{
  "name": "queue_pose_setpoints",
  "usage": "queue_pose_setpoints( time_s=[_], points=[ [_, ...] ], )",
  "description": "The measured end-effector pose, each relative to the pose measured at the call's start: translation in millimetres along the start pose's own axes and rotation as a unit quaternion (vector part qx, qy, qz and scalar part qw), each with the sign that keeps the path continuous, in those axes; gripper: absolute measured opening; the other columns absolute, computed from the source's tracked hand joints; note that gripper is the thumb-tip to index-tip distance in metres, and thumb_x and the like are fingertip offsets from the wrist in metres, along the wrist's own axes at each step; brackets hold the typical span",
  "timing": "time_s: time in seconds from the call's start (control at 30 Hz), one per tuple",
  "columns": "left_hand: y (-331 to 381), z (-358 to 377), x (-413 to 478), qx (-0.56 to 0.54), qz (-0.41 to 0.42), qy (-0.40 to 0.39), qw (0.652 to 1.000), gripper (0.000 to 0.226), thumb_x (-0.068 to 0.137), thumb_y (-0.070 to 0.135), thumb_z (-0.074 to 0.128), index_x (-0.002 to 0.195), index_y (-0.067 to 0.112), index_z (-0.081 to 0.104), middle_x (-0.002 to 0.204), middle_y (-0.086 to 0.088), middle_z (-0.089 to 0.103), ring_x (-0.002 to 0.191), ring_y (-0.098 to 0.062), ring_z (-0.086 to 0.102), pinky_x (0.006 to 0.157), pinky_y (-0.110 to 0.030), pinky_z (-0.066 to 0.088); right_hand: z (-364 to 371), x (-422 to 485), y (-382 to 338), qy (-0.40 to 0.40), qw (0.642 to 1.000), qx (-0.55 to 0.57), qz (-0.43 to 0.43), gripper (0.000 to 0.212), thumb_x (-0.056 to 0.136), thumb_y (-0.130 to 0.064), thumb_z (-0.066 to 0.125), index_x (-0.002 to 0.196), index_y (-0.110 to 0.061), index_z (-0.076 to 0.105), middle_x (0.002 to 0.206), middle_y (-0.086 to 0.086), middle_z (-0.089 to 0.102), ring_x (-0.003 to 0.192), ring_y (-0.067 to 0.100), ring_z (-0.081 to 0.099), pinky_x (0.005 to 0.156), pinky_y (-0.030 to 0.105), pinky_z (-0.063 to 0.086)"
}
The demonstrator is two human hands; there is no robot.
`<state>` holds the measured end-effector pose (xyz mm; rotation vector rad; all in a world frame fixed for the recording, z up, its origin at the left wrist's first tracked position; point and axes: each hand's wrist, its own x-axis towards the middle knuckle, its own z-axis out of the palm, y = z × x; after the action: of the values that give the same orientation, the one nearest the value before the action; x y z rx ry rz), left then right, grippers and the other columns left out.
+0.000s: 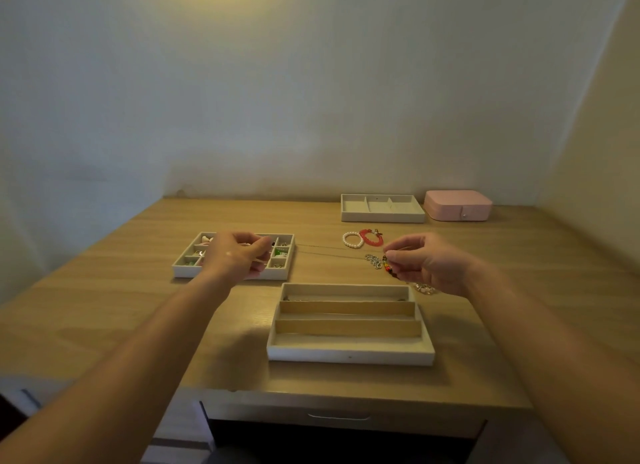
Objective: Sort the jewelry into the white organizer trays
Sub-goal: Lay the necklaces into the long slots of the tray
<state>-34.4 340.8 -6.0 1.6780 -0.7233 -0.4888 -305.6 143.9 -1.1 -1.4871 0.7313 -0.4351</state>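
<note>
We hold a thin chain (pixel 332 254) stretched in the air between our two hands, above the counter (pixel 138 325) and behind the long tray (pixel 349 356). Our left hand (pixel 239 255) pinches one end over the grid tray (pixel 180 271), and our right hand (pixel 426 262) pinches the other with curled fingers. Beyond the chain, a pearl bracelet (pixel 353 239) and a red bracelet (pixel 370 237) lie touching. Farther back sit another tray (pixel 381 217) and a pink box (pixel 457 205).
</note>
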Motion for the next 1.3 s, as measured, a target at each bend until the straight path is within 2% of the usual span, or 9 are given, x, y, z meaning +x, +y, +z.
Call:
queue_pose_setpoints(
  time_s=[0.13,0.3,0.43,0.6,0.73,0.93,1.13,1.2,1.3],
  points=[
    [0.1,-0.4,-1.2,0.009,0.003,0.008,1.000,0.013,0.088,0.021,0.074,0.090,0.008,0.074,0.084,-0.013,0.075,0.066,-0.018,0.065,0.063,-0.033,0.057,-3.1,-5.3,-2.5,-0.020,1.000,-0.007,0.011,0.020,0.089,0.004,0.069,0.108,0.001,0.071,0.095,0.018,0.075,0.083,0.025,0.073,0.075,0.033,0.064],
    [-0.3,-1.0,-7.6,0.026,0.009,0.006,1.000,0.009,0.087,0.015,0.076,0.093,0.009,0.075,0.084,-0.013,0.075,0.067,-0.018,0.067,0.061,-0.029,0.057,-5.3,-9.3,-2.4,-0.027,0.999,-0.037,0.023,0.015,0.087,0.003,0.071,0.102,-0.001,0.070,0.098,0.021,0.074,0.084,0.027,0.073,0.077,0.036,0.064],
    [0.8,0.6,-17.9,0.068,0.024,-0.013,0.997,0.005,0.088,0.010,0.074,0.093,0.010,0.073,0.086,-0.014,0.075,0.072,-0.022,0.069,0.063,-0.030,0.060,-2.9,-13.2,-0.2,-0.013,0.994,-0.103,0.038,0.013,0.087,-0.003,0.075,0.099,-0.003,0.071,0.094,0.013,0.073,0.081,0.021,0.068,0.072,0.031,0.060],
    [-0.3,-0.2,-27.2,0.144,0.037,-0.046,0.988,0.008,0.086,0.004,0.074,0.091,0.010,0.072,0.081,-0.012,0.074,0.071,-0.020,0.069,0.059,-0.027,0.058,3.6,-22.2,0.6,-0.034,0.973,-0.213,0.077,0.011,0.088,-0.007,0.076,0.099,-0.007,0.074,0.087,0.006,0.071,0.076,0.016,0.065,0.067,0.028,0.058],
    [-2.8,-2.7,-30.3,0.179,0.050,-0.058,0.981,0.011,0.085,0.005,0.075,0.086,0.015,0.072,0.076,-0.009,0.073,0.070,-0.018,0.069,0.057,-0.026,0.054,3.8,-28.3,-0.2,-0.027,0.951,-0.295,0.083,0.014,0.088,-0.010,0.077,0.102,-0.012,0.077,0.093,0.006,0.073,0.078,0.016,0.067,0.064,0.027,0.057],
    [0.2,-2.5,-31.8,0.198,0.081,-0.065,0.975,0.009,0.084,0.009,0.077,0.086,0.017,0.075,0.076,-0.007,0.074,0.072,-0.020,0.069,0.059,-0.029,0.058,0.4,-31.1,0.7,-0.024,0.947,-0.307,0.088,0.014,0.087,-0.010,0.078,0.100,-0.014,0.077,0.093,0.006,0.076,0.072,0.014,0.069,0.063,0.027,0.057],
    [0.9,2.1,-31.5,0.223,0.108,-0.060,0.967,0.013,0.082,0.011,0.079,0.081,0.023,0.075,0.078,-0.002,0.073,0.075,-0.020,0.071,0.052,-0.025,0.053,-3.0,-29.9,5.0,-0.002,0.948,-0.306,0.091,0.017,0.083,-0.008,0.081,0.099,-0.012,0.077,0.088,0.005,0.073,0.067,0.012,0.064,0.060,0.025,0.055],
    [-0.1,4.1,-32.2,0.228,0.119,-0.060,0.965,0.015,0.082,0.011,0.079,0.080,0.025,0.074,0.078,-0.002,0.073,0.075,-0.020,0.071,0.053,-0.025,0.053,-3.8,-29.9,7.1,-0.002,0.946,-0.310,0.091,0.017,0.084,-0.008,0.080,0.099,-0.014,0.077,0.090,0.006,0.072,0.069,0.012,0.064,0.061,0.025,0.055],
    [-0.1,5.6,-32.7,0.229,0.133,-0.060,0.962,0.013,0.082,0.012,0.080,0.082,0.024,0.074,0.078,-0.001,0.073,0.074,-0.019,0.070,0.054,-0.025,0.055,-2.3,-31.3,9.1,-0.032,0.939,-0.335,0.078,0.016,0.092,-0.011,0.072,0.104,-0.020,0.077,0.105,0.004,0.072,0.089,0.016,0.068,0.067,0.024,0.057]
  ],
)
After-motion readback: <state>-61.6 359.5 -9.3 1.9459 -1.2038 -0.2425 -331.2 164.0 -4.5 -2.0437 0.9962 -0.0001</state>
